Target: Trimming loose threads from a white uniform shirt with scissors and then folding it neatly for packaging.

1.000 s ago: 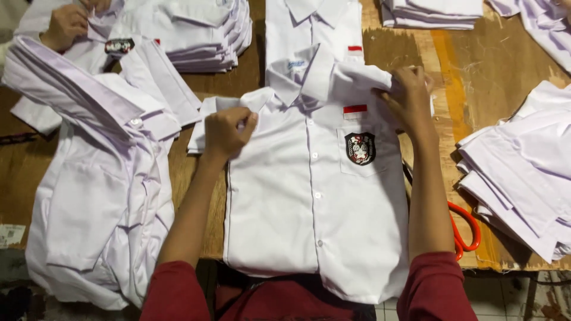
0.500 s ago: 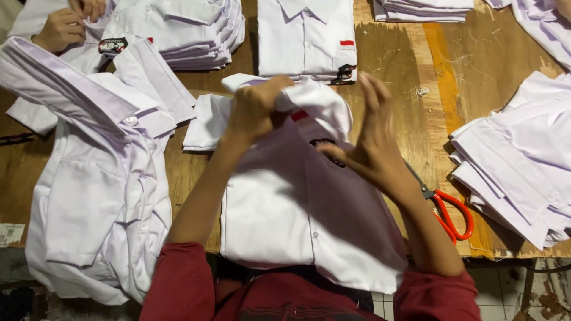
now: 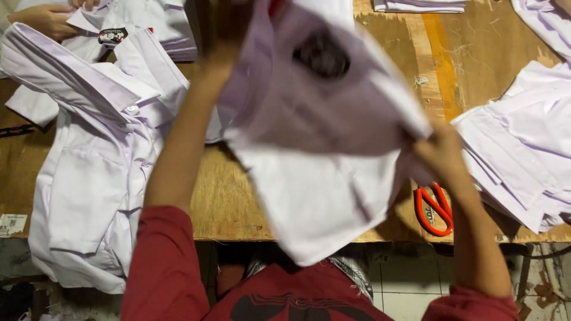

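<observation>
A shirt (image 3: 321, 154) is held up over the table (image 3: 232, 202) between both hands, with scissors (image 3: 434, 209) lying under the right hand (image 3: 439, 156), shirt piles (image 3: 523, 148) at right and draped shirts (image 3: 89, 166) at left.

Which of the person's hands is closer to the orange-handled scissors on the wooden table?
Right. The right hand grips the lifted white shirt just above the orange-handled scissors; the left hand is raised far up-left.

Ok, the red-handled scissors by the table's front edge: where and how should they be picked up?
Take the scissors by the red handle loops, coming from above on the near side. The loops lie flat and open toward the front edge of the wooden table, while the blade end is hidden under the lifted white shirt and the right hand.
</observation>
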